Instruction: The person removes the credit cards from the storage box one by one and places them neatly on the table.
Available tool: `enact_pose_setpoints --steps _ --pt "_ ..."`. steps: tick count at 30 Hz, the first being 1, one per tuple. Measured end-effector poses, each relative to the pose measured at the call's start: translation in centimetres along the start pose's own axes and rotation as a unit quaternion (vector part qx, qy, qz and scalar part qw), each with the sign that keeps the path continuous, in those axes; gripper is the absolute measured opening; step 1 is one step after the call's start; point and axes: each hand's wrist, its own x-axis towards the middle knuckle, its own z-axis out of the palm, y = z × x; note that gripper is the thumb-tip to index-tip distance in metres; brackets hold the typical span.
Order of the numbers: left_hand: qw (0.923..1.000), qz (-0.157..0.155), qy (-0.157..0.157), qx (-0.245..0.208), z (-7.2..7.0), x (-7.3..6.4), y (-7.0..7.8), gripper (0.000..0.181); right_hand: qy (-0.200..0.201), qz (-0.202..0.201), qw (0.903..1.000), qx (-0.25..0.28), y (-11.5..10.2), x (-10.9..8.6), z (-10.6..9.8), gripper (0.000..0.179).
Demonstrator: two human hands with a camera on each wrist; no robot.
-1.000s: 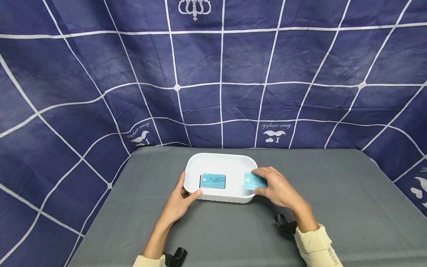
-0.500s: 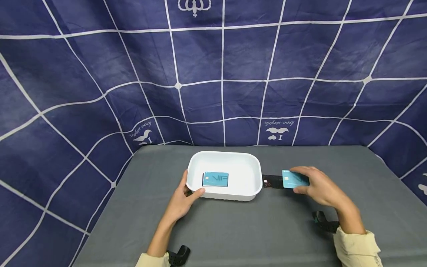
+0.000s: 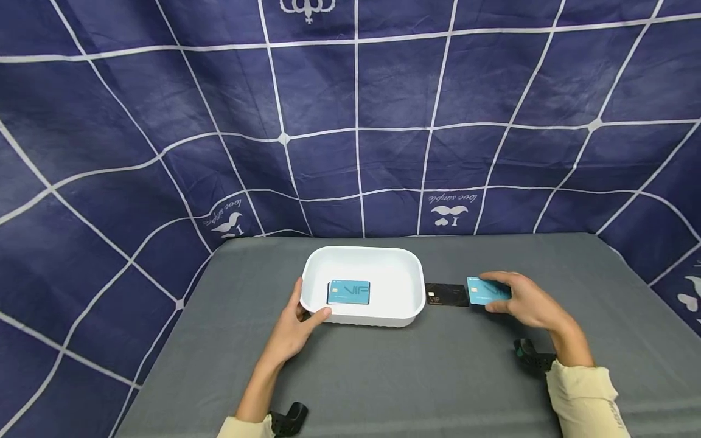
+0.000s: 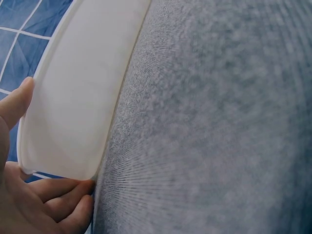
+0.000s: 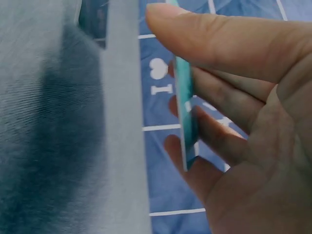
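A white plastic tub (image 3: 378, 317) with rounded corners stands on the grey table. My left hand (image 3: 288, 333) holds its left front corner; the left wrist view has the thumb up at the rim and the other fingers curled at the tub's end. Inside the tub lies a blue VIP card (image 3: 348, 292), with a dark edge showing beneath it. My right hand (image 3: 528, 302) pinches another blue card (image 3: 483, 291) by its edges, over the table right of the tub. Between that card and the tub a black VIP card (image 3: 446, 295) lies flat.
The grey cloth-covered table (image 3: 372, 377) spreads out around the tub. A blue curtain (image 3: 394, 158) with white grid lines hangs behind the table and along its sides. Each wrist wears a black camera strap.
My right hand has carried the blue card out of the tub to the right, staying there over the last half second. The black card outside the tub has come into sight. My left hand keeps its hold.
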Motion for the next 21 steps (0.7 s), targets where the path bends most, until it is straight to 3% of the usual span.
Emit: enact_pose_setpoints --steps 9,15,21 --pt "0.9999 -0.011 -0.001 0.011 -0.1 -0.1 0.2 0.103 0.0 -0.011 0.9998 0.015 2.0 0.3 1.2 0.056" --pt "0.9998 -0.011 0.003 0.019 -0.1 0.0 0.1 0.1 -0.027 0.003 0.9994 0.019 3.1 0.6 2.0 0.056" --pt "0.9999 -0.009 0.002 0.013 0.0 0.1 0.2 0.101 -0.019 -0.032 0.9992 0.014 3.3 0.6 2.4 0.053"
